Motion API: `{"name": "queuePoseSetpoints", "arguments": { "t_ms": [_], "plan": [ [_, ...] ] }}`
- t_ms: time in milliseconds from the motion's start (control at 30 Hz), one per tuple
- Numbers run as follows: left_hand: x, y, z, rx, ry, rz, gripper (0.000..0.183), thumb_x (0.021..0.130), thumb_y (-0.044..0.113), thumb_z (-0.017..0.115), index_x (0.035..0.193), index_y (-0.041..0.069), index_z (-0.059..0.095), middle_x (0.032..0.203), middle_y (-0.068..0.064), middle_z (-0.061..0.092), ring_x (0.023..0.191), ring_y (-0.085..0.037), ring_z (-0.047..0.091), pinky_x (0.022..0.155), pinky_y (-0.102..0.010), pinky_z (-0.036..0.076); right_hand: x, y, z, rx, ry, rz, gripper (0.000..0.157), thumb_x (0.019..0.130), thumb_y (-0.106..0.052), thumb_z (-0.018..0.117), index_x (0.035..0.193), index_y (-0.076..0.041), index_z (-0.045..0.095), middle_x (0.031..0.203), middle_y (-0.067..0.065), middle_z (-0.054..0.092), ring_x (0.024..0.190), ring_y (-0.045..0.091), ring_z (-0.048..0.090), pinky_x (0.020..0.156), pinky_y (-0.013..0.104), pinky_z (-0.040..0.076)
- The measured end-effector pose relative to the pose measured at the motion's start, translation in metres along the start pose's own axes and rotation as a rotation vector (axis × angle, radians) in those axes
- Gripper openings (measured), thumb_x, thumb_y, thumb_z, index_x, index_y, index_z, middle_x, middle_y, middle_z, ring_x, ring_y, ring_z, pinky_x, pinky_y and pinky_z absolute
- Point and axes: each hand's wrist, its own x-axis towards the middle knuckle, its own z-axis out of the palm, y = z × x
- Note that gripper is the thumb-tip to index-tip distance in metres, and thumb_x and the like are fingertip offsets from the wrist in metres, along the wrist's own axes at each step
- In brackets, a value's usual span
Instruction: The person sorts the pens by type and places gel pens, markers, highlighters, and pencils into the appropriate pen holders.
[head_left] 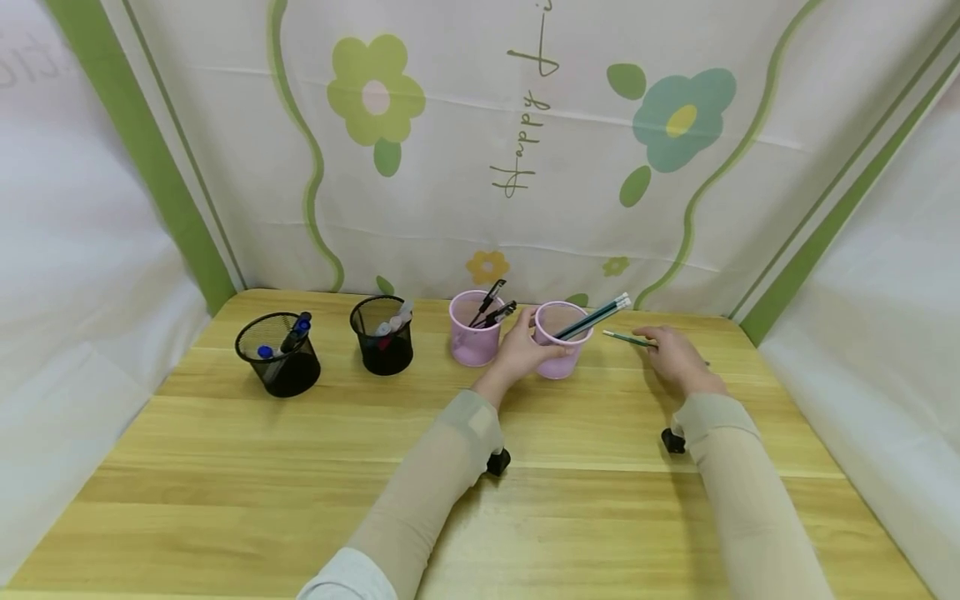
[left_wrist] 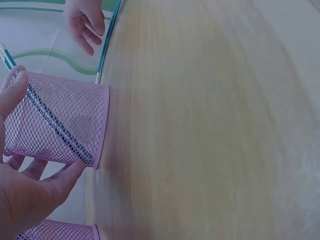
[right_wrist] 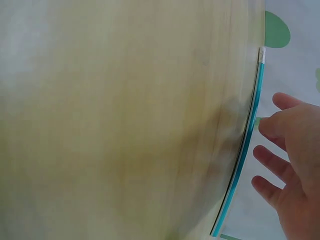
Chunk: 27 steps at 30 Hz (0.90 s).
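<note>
My left hand grips a pink mesh pencil cup, with the thumb on one side and the fingers curled round the other. Several teal pencils with white eraser ends lean to the right inside this cup. To its right, one more teal pencil lies on the table. Over that pencil hovers my right hand, its fingers loosely bent and apart. In the right wrist view a gap shows between the fingertips and the pencil, so nothing is held there.
Left of the held cup stands a second pink cup with black pens. Farther left are a black mesh cup with markers and another black mesh cup with blue-ended and black pens. A printed curtain hangs behind the wooden table.
</note>
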Motion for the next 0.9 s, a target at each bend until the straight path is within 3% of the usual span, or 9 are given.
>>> {"name": "queuePoseSetpoints", "arguments": {
  "t_ms": [267,633,900],
  "plan": [
    [0.000,0.002,0.000,0.005,-0.006,0.008,0.088,0.079,0.020,0.092,0.150,0.016,0.042,0.150,-0.013,0.052,0.139,-0.033,0.047,0.112,-0.045,0.043,0.003,-0.001,-0.001,-0.004,-0.073,0.043,0.046,0.104,0.004,0.040,0.149,-0.001,0.050,0.144,0.036,0.041,0.131,0.058,0.040,0.106,0.070,0.035],
    [-0.001,0.003,-0.001,0.020,-0.005,0.013,0.086,0.079,0.021,0.092,0.150,0.016,0.042,0.150,-0.013,0.052,0.139,-0.032,0.047,0.112,-0.045,0.043,0.000,0.007,-0.001,-0.030,-0.070,0.049,0.052,0.098,0.013,0.041,0.146,0.001,0.052,0.137,0.033,0.046,0.126,0.057,0.044,0.104,0.070,0.038],
    [-0.001,0.002,-0.001,0.021,-0.006,0.004,0.087,0.079,0.022,0.092,0.150,0.015,0.042,0.150,-0.013,0.051,0.140,-0.033,0.046,0.112,-0.045,0.042,-0.001,0.010,0.003,-0.071,-0.043,0.022,0.042,0.101,0.008,0.047,0.141,-0.001,0.060,0.127,0.031,0.053,0.117,0.052,0.052,0.099,0.066,0.045]
  ]
}}
